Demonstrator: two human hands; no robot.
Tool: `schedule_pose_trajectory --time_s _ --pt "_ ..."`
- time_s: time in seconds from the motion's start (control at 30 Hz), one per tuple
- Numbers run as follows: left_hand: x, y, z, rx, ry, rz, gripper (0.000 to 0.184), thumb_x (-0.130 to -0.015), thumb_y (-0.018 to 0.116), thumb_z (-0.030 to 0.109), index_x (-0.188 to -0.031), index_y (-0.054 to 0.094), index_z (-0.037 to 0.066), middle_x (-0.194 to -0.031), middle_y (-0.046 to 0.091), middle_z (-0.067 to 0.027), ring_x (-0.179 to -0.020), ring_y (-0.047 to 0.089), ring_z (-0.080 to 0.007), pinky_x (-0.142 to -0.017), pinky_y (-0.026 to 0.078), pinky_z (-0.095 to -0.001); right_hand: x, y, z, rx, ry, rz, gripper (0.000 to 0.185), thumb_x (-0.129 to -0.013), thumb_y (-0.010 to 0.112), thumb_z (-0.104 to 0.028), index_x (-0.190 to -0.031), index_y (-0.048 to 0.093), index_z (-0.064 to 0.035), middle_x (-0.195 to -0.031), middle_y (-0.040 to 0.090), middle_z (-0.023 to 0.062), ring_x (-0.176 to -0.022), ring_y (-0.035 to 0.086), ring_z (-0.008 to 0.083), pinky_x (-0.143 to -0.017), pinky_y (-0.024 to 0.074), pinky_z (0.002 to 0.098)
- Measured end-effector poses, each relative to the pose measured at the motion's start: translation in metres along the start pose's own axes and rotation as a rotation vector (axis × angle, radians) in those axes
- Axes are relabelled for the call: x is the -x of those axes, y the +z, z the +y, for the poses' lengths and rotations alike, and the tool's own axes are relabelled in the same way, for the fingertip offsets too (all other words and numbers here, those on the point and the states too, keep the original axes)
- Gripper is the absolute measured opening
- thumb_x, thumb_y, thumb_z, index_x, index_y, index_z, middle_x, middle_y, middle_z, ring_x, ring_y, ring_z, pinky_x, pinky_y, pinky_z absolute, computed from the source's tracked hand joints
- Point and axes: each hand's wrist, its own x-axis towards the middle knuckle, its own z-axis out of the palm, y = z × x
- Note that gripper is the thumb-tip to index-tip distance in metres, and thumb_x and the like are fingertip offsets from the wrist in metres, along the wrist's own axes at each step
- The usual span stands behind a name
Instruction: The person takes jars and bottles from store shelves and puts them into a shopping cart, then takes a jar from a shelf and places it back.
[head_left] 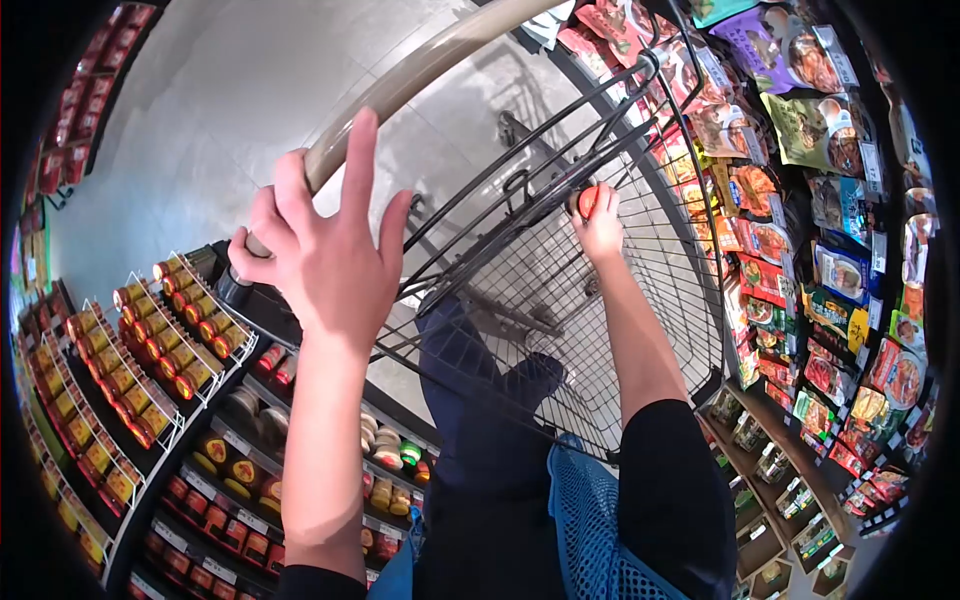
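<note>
My left hand [340, 240] lies over the beige handle [420, 70] of a shopping cart. Its fingers are spread, with the index finger straight and the thumb held away from the bar. Closed around a small round red-orange item [588, 203] with a dark edge is my right hand [603, 228]; the exact kind of item cannot be made out. This hand is over the black wire basket [640, 330] of the cart, close to its dark top bars.
Shelves of packaged food [800, 60] with price tags run along the right. On the left, wire racks [215, 385] hold yellow-and-red jars [185, 380], above shelves of tins and packets. Grey tiled floor [200, 100] spreads ahead. A blue mesh item [600, 530] hangs by my body.
</note>
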Motion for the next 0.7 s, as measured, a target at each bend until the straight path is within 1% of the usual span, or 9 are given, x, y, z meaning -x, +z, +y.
schedule_pose_trajectory --time_s 0.03,0.17,0.4,0.47,0.57,0.6,0.63,0.67,0.7 --pt "0.000 -0.001 -0.001 0.003 0.003 -0.003 0.060 -0.089 0.057 0.053 -0.145 0.044 0.037 -0.134 0.039 -0.0089 -0.116 0.036 -0.0287 -0.095 0.025 -0.0550 0.001 -0.001 0.000 0.098 -0.010 -0.022 0.082 -0.080 0.071 -0.033 -0.144 0.023 -0.0101 -0.139 0.038 0.0158 -0.090 0.066 0.0410 -0.077 0.0555 0.0500" --pt "0.001 0.003 -0.005 0.056 0.020 0.047 0.062 -0.087 0.060 0.051 -0.145 0.044 0.037 -0.132 0.038 -0.0084 -0.114 0.034 -0.0285 -0.094 0.022 -0.0561 -0.001 -0.015 -0.007 0.290 -0.027 -0.109 0.092 -0.083 0.067 -0.045 -0.149 0.016 -0.0072 -0.141 0.037 0.0169 -0.090 0.067 0.0393 -0.075 0.0557 0.0486" --pt "0.004 -0.003 -0.007 0.263 -0.023 0.009 0.064 -0.084 0.060 0.051 -0.144 0.045 0.035 -0.135 0.036 -0.0101 -0.116 0.031 -0.0317 -0.094 0.019 -0.0599 0.007 -0.035 -0.022 0.358 -0.030 -0.175 0.094 -0.081 0.069 -0.044 -0.152 0.014 -0.0156 -0.148 0.030 0.0191 -0.095 0.066 0.0395 -0.078 0.0553 0.0477" --pt "0.006 -0.007 -0.009 0.346 -0.033 -0.026 0.065 -0.083 0.062 0.050 -0.144 0.045 0.034 -0.136 0.034 -0.0111 -0.117 0.031 -0.0341 -0.095 0.020 -0.0642 0.011 -0.045 -0.032 0.358 -0.015 -0.170 0.094 -0.081 0.069 -0.045 -0.152 0.014 -0.0159 -0.150 0.028 0.0198 -0.097 0.066 0.0393 -0.079 0.0552 0.0468" --pt "0.013 -0.015 -0.019 0.496 -0.052 -0.111 0.067 -0.082 0.064 0.045 -0.144 0.043 0.032 -0.138 0.037 -0.0132 -0.124 0.032 -0.0378 -0.096 0.022 -0.0680 0.037 -0.048 -0.038 0.407 -0.012 -0.091 0.091 -0.085 0.063 -0.048 -0.151 0.015 -0.0085 -0.153 0.023 0.0253 -0.102 0.064 0.0427 -0.083 0.0548 0.0472" --pt "0.011 -0.026 -0.024 0.582 -0.068 -0.235 0.065 -0.083 0.064 0.041 -0.143 0.043 0.032 -0.140 0.037 -0.0150 -0.126 0.035 -0.0394 -0.096 0.023 -0.0688 0.046 -0.051 -0.042 0.393 -0.036 -0.066 0.090 -0.085 0.062 -0.048 -0.151 0.016 -0.0058 -0.153 0.022 0.0276 -0.102 0.063 0.0446 -0.084 0.0546 0.0484" --pt "0.013 -0.033 -0.028 0.621 -0.069 -0.221 0.064 -0.081 0.065 0.036 -0.141 0.046 0.027 -0.143 0.037 -0.0173 -0.125 0.039 -0.0396 -0.094 0.025 -0.0697 0.064 -0.058 -0.053 0.313 -0.102 -0.068 0.090 -0.086 0.062 -0.047 -0.149 0.019 0.0012 -0.152 0.023 0.0313 -0.116 0.056 0.0469 -0.098 0.0470 0.0502" --pt "0.015 -0.042 -0.035 0.630 -0.071 -0.223 0.066 -0.079 0.065 0.032 -0.141 0.047 0.023 -0.144 0.037 -0.0189 -0.124 0.042 -0.0393 -0.094 0.027 -0.0679 0.074 -0.047 -0.041 0.374 -0.359 0.040 0.091 -0.085 0.064 -0.043 -0.148 0.019 0.0052 -0.152 0.024 0.0310 -0.131 0.042 0.0448 -0.111 0.0332 0.0490" --pt "0.021 -0.038 -0.040 0.173 0.046 -0.082 0.061 -0.082 0.061 0.031 -0.140 0.046 0.018 -0.146 0.038 -0.0181 -0.125 0.042 -0.0367 -0.098 0.027 -0.0649 0.079 -0.044 -0.053 0.365 -0.394 -0.068 0.092 -0.085 0.067 -0.039 -0.148 0.019 0.0081 -0.153 0.023 0.0305 -0.142 0.026 0.0415 -0.117 0.0225 0.0462"
